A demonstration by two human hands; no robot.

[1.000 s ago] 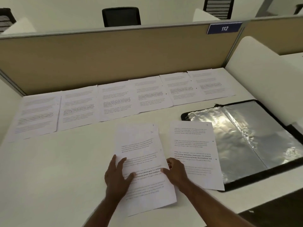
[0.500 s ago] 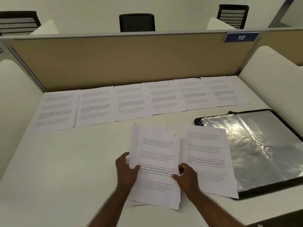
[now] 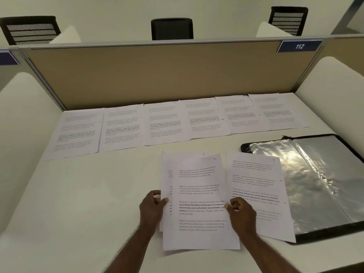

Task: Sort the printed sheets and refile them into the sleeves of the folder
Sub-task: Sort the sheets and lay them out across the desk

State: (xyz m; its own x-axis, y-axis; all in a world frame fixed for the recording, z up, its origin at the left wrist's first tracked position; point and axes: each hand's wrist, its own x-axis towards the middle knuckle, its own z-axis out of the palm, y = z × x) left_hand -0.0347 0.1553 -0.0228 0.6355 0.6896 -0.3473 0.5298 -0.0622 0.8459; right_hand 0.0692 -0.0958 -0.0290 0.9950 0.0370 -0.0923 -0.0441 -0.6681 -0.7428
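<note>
My left hand pinches the left edge of a small stack of white printed sheets, thumb on top and fingers curled underneath. My right hand grips the right edge of the stack's top page, the one with a handwritten 10 in its upper corner, fingers curled round the paper. At least two more pages peek out behind it on the left, one marked 8.

Just right of the stack, a single white printed sheet marked 9 lies flat, its right part overlapping the open black folder with shiny clear plastic sleeves. The folder lies spread open right of the stack, its sleeves wrinkled and catching glare.

Beyond the stack, a row of six white printed pages lies side by side along the far edge of the pale white desk, against the tan fabric partition. A blue plate numbered 112 sits at the partition's upper right, well beyond the stack. Over the partition show three black office chairs.
</note>
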